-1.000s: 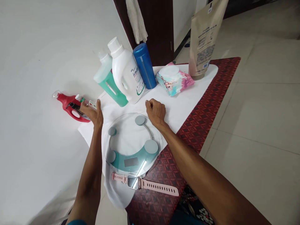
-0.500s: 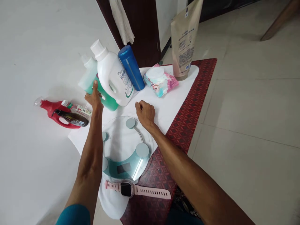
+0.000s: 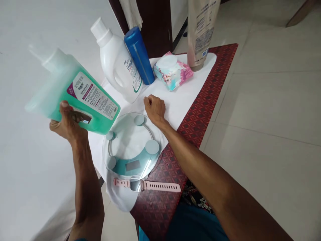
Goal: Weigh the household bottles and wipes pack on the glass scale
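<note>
My left hand (image 3: 69,125) is closed round the handle of a large bottle of green liquid (image 3: 100,122), lifted and tilted at the left of the view. Its label faces me, and its upper part looks pale and smeared. Curled into a loose fist, my right hand (image 3: 155,108) rests on the white cloth (image 3: 173,110) and seems to hold nothing. Between my forearms lies a round glass bathroom scale (image 3: 130,145) with grey feet and a teal band. A pink-strapped smartwatch (image 3: 135,184) lies just in front of the scale.
Behind the scale stand a white detergent bottle (image 3: 119,63), a blue flask (image 3: 139,55), a pack of wipes (image 3: 173,72) and a tall beige tube (image 3: 200,36). A red patterned cover (image 3: 213,97) runs along the table's right edge, with tiled floor (image 3: 263,103) beyond.
My left hand has raised the green bottle from beside the white bottle and brought it left and nearer to me. The right hand keeps its place, and the view has shifted slightly.
</note>
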`<state>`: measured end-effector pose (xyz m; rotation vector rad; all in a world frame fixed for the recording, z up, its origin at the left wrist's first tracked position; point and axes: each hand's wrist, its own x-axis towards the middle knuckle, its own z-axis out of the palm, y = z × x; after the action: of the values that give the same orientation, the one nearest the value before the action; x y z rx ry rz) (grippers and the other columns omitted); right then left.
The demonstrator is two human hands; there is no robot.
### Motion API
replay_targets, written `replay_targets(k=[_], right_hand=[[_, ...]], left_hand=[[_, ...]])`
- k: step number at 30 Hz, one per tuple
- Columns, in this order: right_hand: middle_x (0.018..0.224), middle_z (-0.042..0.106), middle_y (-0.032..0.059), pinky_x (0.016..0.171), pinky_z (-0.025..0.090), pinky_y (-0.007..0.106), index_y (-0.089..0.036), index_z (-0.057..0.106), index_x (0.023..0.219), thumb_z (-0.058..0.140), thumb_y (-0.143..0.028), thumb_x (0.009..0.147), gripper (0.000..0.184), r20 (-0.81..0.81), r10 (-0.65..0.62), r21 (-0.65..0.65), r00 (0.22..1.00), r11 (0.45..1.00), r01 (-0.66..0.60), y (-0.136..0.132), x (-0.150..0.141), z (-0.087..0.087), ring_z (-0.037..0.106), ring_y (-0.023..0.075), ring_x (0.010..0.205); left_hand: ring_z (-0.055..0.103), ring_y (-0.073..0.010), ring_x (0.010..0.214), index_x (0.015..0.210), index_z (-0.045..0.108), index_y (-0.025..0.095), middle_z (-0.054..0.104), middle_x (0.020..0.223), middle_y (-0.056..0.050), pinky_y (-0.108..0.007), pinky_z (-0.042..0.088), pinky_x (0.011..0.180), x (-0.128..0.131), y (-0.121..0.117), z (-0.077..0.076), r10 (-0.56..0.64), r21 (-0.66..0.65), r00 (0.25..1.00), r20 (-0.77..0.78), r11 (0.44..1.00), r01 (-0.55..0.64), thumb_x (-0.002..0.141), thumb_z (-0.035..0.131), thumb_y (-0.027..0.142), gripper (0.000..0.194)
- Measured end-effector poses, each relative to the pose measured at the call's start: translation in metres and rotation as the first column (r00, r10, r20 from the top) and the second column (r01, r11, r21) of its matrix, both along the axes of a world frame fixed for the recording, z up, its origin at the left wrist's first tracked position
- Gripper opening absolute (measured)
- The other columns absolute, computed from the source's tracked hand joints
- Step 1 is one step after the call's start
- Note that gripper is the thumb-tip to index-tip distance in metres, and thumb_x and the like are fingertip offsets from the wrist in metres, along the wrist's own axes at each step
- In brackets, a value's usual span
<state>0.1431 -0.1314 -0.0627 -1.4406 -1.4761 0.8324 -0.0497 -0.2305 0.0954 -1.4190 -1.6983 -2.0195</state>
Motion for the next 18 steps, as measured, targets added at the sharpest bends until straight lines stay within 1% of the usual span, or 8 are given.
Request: replay_targets(k=[1, 3, 6, 9, 12, 15, 17, 18], right_hand=[[0.07, 0.054, 0.0013, 0.071, 0.026, 0.035, -0.026, 0.047, 0.073, 0.05, -0.031, 0.107, 0.034, 0.005, 0.002, -0.008, 1.0, 1.0, -0.002, 0.0, 0.0, 0.001, 0.045, 0.0211, 0.07], [0.071, 0.054, 0.0015, 0.073, 0.027, 0.035, -0.027, 0.047, 0.074, 0.049, -0.031, 0.108, 0.034, 0.016, 0.008, -0.034, 1.0, 0.999, -0.008, -0.001, 0.0, 0.002, 0.046, 0.0216, 0.072], [0.073, 0.053, 0.0016, 0.075, 0.03, 0.036, -0.027, 0.045, 0.075, 0.048, -0.031, 0.109, 0.034, 0.026, 0.012, -0.058, 1.0, 0.998, -0.01, -0.001, 0.0, 0.003, 0.046, 0.022, 0.074], [0.073, 0.052, 0.0015, 0.078, 0.033, 0.036, -0.027, 0.045, 0.074, 0.047, -0.03, 0.109, 0.035, 0.014, 0.006, -0.03, 1.0, 1.0, -0.006, 0.0, -0.001, -0.001, 0.045, 0.0217, 0.074], [0.072, 0.05, 0.0002, 0.079, 0.035, 0.037, -0.027, 0.042, 0.073, 0.048, -0.03, 0.108, 0.036, -0.016, -0.001, 0.028, 1.0, 1.0, 0.002, 0.003, -0.003, -0.008, 0.041, 0.0202, 0.071], [0.07, 0.047, -0.0007, 0.08, 0.036, 0.037, -0.027, 0.039, 0.072, 0.05, -0.03, 0.108, 0.038, -0.026, -0.013, 0.062, 1.0, 0.998, 0.015, 0.004, -0.005, -0.014, 0.038, 0.0191, 0.07], [0.07, 0.045, -0.001, 0.08, 0.036, 0.037, -0.027, 0.039, 0.072, 0.051, -0.03, 0.108, 0.039, -0.031, -0.015, 0.079, 0.999, 0.997, 0.018, 0.005, -0.005, -0.017, 0.038, 0.019, 0.07], [0.07, 0.045, -0.001, 0.08, 0.036, 0.037, -0.027, 0.039, 0.072, 0.051, -0.031, 0.109, 0.039, -0.033, -0.013, 0.086, 0.999, 0.996, 0.016, 0.006, -0.006, -0.019, 0.038, 0.019, 0.07]], left_hand=[[0.031, -0.0074, 0.045, 0.061, 0.036, 0.023, 0.032, 0.051, 0.007, -0.025, 0.027, 0.042, 0.005, -0.013, 0.004, -0.016, 0.034, 1.0, 0.005, 0.999, 0.016, 0.08, 0.076, 0.054, 0.054], [0.029, -0.006, 0.043, 0.057, 0.038, 0.022, 0.032, 0.05, 0.008, -0.025, 0.024, 0.04, 0.017, -0.037, 0.008, -0.014, 0.098, 0.999, 0.042, 0.995, 0.009, 0.072, 0.08, 0.043, 0.05], [0.028, -0.0057, 0.042, 0.054, 0.036, 0.022, 0.03, 0.05, 0.008, -0.024, 0.024, 0.039, 0.034, -0.07, 0.003, 0.012, 0.013, 0.992, 0.124, 1.0, -0.013, 0.066, 0.079, 0.035, 0.046], [0.031, -0.0065, 0.043, 0.051, 0.036, 0.021, 0.032, 0.05, 0.007, -0.024, 0.027, 0.04, 0.051, -0.096, -0.01, 0.042, -0.042, 0.979, 0.198, 0.999, -0.034, 0.064, 0.078, 0.03, 0.045], [0.031, -0.0062, 0.044, 0.05, 0.036, 0.02, 0.032, 0.05, 0.007, -0.024, 0.029, 0.043, 0.065, -0.11, -0.024, 0.043, -0.019, 0.971, 0.237, 0.999, -0.04, 0.067, 0.077, 0.028, 0.045], [0.031, -0.0063, 0.044, 0.051, 0.039, 0.02, 0.032, 0.051, 0.007, -0.024, 0.029, 0.043, 0.072, -0.114, -0.036, -0.001, 0.051, 0.969, 0.245, 0.999, -0.012, 0.07, 0.081, 0.028, 0.047], [0.032, -0.0069, 0.045, 0.051, 0.041, 0.02, 0.033, 0.052, 0.007, -0.024, 0.031, 0.044, 0.073, -0.113, -0.04, -0.031, 0.082, 0.973, 0.23, 0.997, 0.012, 0.071, 0.087, 0.032, 0.052], [0.034, -0.0075, 0.046, 0.051, 0.041, 0.02, 0.034, 0.052, 0.007, -0.025, 0.034, 0.045, 0.072, -0.114, -0.041, -0.041, 0.091, 0.976, 0.214, 0.996, 0.022, 0.073, 0.09, 0.037, 0.056]])
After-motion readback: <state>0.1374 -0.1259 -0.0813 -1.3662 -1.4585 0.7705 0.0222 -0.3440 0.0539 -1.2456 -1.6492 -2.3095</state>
